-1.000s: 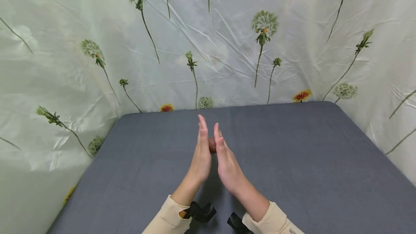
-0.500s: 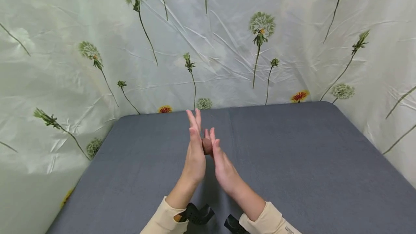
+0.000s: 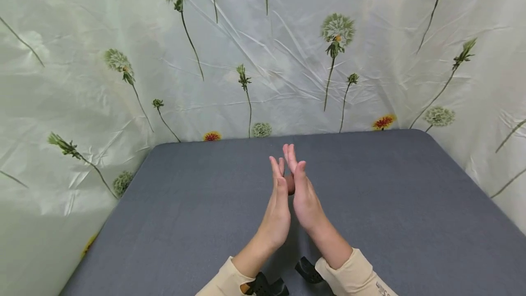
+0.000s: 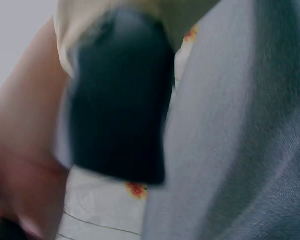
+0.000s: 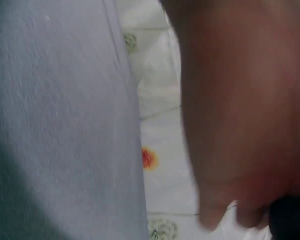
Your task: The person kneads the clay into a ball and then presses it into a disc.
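A small brown ball (image 3: 290, 185) sits between the two palms, partly hidden by them. My left hand (image 3: 277, 216) has its fingers straight and points away, its palm against the ball's left side. From the other side my right hand (image 3: 307, 198) presses with straight fingers, its fingertips a little farther forward than the left ones. Both hands are above the table. In the right wrist view a dark rounded shape (image 5: 290, 219) shows beside the fingers at the lower right; that view is blurred.
A table with a dark grey cloth (image 3: 390, 195) lies under the hands. Behind it hangs a pale curtain (image 3: 287, 58) printed with dandelions. A black wrist camera (image 3: 308, 269) sits at the right cuff, another camera (image 3: 269, 284) at the left.
Both hands have shifted right with the ball. The left hand has slid back toward the person and the right hand forward, so the right fingertips now lead; before, the left ones did.
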The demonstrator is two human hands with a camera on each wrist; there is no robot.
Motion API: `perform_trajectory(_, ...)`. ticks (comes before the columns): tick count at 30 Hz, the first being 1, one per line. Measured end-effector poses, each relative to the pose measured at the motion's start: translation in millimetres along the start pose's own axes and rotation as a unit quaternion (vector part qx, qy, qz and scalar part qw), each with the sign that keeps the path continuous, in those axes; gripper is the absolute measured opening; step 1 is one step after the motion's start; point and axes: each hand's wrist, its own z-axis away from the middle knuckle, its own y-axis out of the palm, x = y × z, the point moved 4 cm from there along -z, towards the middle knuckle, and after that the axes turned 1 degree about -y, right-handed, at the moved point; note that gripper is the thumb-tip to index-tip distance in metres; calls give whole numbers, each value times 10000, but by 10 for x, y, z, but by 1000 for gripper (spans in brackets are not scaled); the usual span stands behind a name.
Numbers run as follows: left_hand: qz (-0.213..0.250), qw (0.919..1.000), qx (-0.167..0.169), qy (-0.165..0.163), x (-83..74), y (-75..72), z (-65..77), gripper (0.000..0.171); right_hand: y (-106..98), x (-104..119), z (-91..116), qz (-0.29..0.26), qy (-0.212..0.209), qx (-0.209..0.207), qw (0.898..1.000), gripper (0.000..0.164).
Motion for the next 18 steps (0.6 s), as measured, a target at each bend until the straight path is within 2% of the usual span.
perform_trajectory(3, -66, 10000, -6, 61, -59, 15, 26, 63, -27, -55, -21, -272, 173, 194, 9993, 83)
perform_trajectory(6, -28, 9995, -182, 243, -141, -147, 8, 69, 109, -92, -33, -424, 312, 489, 9974, 82)
perform_trajectory(11, 376, 9970, -537, 410, -250, -481, -65, 81, 399, -73, 31, -563, 432, 1059, 9918, 73)
perform_trajectory(13, 407, 9963, -704, 282, -248, -578, -99, 83, 460, -37, 68, -598, 398, 1198, 9902, 70)
perform_trajectory(15, 474, 9960, -752, 43, -216, -622, -139, 82, 458, 10, 101, -539, 284, 1169, 9913, 69)
perform_trajectory(18, 630, 9954, -670, -279, -125, -556, -185, 80, 357, 82, 133, -249, 41, 918, 9955, 68)
